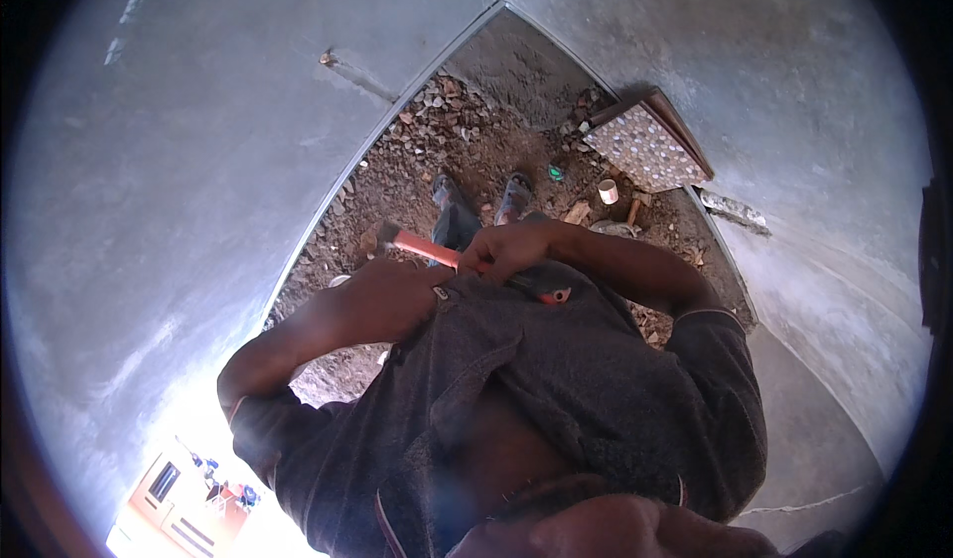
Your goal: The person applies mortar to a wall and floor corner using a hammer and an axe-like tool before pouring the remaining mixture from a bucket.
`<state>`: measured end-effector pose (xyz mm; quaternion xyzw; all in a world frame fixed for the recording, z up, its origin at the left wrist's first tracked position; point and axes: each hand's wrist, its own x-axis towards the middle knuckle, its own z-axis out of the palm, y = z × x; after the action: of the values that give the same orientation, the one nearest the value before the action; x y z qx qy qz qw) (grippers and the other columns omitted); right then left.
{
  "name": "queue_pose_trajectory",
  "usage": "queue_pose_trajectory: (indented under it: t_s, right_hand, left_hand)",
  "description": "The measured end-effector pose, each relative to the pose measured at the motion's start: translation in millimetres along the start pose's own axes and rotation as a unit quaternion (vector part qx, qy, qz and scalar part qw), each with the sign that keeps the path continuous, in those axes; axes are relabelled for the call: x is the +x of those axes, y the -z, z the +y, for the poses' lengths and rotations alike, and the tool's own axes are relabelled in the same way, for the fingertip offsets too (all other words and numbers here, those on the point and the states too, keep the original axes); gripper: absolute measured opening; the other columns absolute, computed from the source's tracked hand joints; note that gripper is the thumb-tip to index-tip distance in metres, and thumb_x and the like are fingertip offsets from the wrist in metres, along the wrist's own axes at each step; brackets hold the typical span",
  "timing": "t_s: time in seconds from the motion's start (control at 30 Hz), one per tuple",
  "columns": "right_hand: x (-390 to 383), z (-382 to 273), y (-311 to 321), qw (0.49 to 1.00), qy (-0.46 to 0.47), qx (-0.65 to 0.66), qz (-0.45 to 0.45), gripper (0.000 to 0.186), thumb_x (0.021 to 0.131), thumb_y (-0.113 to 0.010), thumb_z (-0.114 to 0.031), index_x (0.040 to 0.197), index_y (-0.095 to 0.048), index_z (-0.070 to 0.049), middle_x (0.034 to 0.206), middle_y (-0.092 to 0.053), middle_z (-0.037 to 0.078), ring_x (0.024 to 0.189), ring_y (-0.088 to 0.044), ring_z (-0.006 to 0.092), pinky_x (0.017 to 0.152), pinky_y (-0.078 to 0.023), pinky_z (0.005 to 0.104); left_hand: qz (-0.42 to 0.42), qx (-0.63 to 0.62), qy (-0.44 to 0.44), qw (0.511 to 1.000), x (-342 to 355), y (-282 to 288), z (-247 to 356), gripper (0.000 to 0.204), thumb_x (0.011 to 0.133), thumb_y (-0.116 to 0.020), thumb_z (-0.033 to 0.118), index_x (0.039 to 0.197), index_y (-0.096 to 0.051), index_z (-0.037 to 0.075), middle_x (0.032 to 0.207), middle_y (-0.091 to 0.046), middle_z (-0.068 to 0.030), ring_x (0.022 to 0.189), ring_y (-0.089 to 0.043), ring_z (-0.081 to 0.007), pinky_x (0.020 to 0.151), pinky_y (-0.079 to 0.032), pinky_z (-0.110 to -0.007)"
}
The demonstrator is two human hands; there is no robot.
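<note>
A hammer [425, 247] with an orange-red handle lies across the front of my waist, its dark head to the left and its grip end to the right. My right hand [511, 245] is closed over the handle, fingers bent in near its middle. Just left of it, my left hand [382, 295] is curled at the lower front of my dark shirt [556, 359], close to a small button. What the left fingers hold, if anything, is hidden.
Rubble and loose soil [397, 171] cover the ground between plastered walls [228, 131]. A pebble-patterned tile [645, 149] leans at the right wall. Nearby are a white cup [608, 192], a green item [556, 173] and another hammer [635, 209]. Pipe stubs [357, 73] stick out of the walls.
</note>
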<state>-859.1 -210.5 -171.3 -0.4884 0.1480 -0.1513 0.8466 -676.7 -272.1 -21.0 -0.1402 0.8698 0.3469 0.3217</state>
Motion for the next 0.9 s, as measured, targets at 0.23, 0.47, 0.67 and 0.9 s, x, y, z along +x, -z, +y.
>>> queue_pose_trajectory:
  t_s: [0.23,0.47,0.67,0.9]
  right_hand:
    - [-2.5,-19.0,4.7,0.995,-0.019,-0.070,-0.069,0.028,0.068,-0.058,-0.008,0.094,-0.061,0.002,0.079,-0.059,0.004,0.073,-0.051,0.0102,0.065,-0.041,0.0277]
    - [6.5,-6.8,5.6,0.980,-0.029,-0.152,-0.127,0.024,0.067,-0.058,-0.008,0.089,-0.062,0.001,0.077,-0.057,0.003,0.072,-0.050,0.0113,0.065,-0.041,0.0288]
    - [-16.0,-13.2,5.0,0.994,-0.080,-0.065,-0.034,0.028,0.068,-0.059,-0.009,0.093,-0.061,0.002,0.078,-0.060,0.005,0.073,-0.053,0.0123,0.068,-0.043,0.0318]
    - [28.4,-17.0,10.9,0.984,-0.029,-0.102,-0.143,0.023,0.068,-0.058,-0.006,0.089,-0.060,0.002,0.073,-0.054,0.001,0.071,-0.050,0.0105,0.067,-0.041,0.0280]
  left_hand:
    - [-0.090,-0.064,-0.046,0.993,17.5,-11.3,-2.5,0.023,0.070,-0.054,0.006,0.091,-0.055,-0.004,0.083,-0.061,-0.0175,0.072,-0.062,-0.0314,0.060,-0.049,-0.040]
    - [-0.122,-0.074,-0.114,0.983,15.2,6.8,1.7,0.022,0.066,-0.055,0.012,0.080,-0.058,-0.005,0.081,-0.058,-0.0184,0.074,-0.061,-0.0316,0.063,-0.049,-0.041]
    - [-0.170,-0.051,-0.235,0.956,44.1,3.0,-11.8,0.026,0.063,-0.056,0.019,0.074,-0.060,-0.005,0.082,-0.056,-0.0202,0.077,-0.060,-0.0322,0.067,-0.049,-0.041]
    - [-0.103,-0.032,-0.124,0.986,5.2,1.2,-5.2,0.018,0.064,-0.056,0.013,0.072,-0.062,-0.002,0.097,-0.058,-0.0203,0.075,-0.062,-0.0334,0.068,-0.050,-0.041]
